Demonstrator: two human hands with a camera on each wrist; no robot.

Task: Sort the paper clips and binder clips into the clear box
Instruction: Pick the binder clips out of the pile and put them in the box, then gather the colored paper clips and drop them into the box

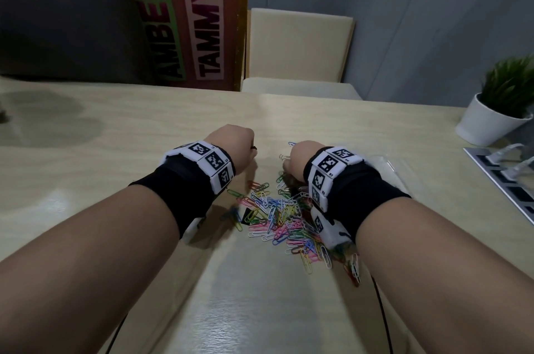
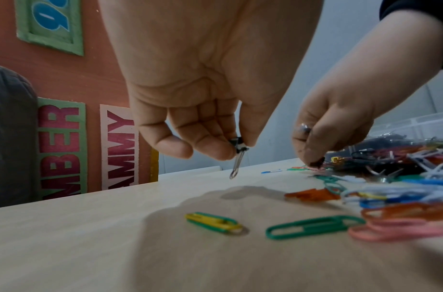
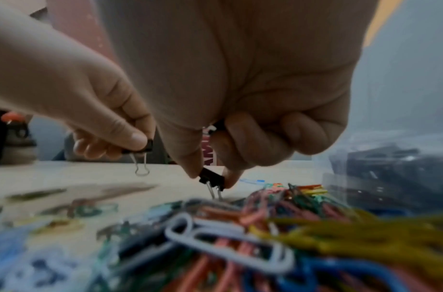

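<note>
Both my hands hold a small binder clip.
My left hand (image 2: 190,126) pinches one black binder clip (image 2: 237,145); my right hand (image 3: 240,138) pinches another binder clip (image 3: 211,178) above the paper clips (image 1: 283,217).

"TAMMY" on pink card (image 1: 205,24)

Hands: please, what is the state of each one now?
Left hand: pinches a black binder clip.
Right hand: pinches another black binder clip.
</note>
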